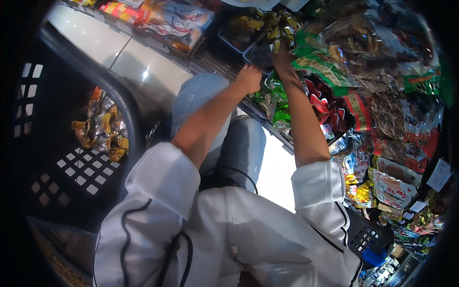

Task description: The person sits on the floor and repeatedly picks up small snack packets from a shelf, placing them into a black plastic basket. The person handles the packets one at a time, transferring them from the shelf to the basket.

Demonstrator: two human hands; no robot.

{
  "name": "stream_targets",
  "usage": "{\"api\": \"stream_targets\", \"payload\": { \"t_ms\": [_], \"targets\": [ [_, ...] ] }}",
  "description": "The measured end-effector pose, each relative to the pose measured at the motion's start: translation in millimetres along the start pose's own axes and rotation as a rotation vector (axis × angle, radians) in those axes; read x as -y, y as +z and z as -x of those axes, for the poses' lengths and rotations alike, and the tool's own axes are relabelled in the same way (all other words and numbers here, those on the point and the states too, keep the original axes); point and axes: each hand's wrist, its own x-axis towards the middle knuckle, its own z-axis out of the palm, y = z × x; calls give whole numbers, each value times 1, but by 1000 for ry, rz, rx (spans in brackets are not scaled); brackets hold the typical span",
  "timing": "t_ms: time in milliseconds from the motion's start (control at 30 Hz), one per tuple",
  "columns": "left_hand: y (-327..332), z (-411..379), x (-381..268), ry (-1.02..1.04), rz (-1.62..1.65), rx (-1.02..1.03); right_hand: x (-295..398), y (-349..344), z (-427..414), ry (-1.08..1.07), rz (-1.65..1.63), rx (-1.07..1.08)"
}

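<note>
My left hand rests at the near rim of a clear plastic bin on the low shelf, its fingers partly hidden. Beyond and to the right, my right hand reaches in at small packets in dark and yellow wrappers; its fingers are in shadow, so its grip cannot be told. Another clear bin stands just left of it. At the left, a black plastic basket holds several silver and yellow packets.
Red and blue snack packs fill a tray at the upper left. Large bags with green edges hang close to my right forearm. Green packets and red packets lie below them. White floor tiles show between basket and shelf.
</note>
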Motion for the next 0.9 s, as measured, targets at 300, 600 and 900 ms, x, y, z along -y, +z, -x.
{"api": "stream_targets", "payload": {
  "t_ms": [300, 600, 900],
  "targets": [
    [-106, 34, -39, 289, -444, 515, 83, -24, 157, 173, -659, -519],
    [-363, 240, 15, 281, -405, 171, 307, -151, 178, -615, -1276, -19],
    [-287, 383, 239, -396, 252, -178, 534, -15, 115, -1042, -21, 520]
  ]
}}
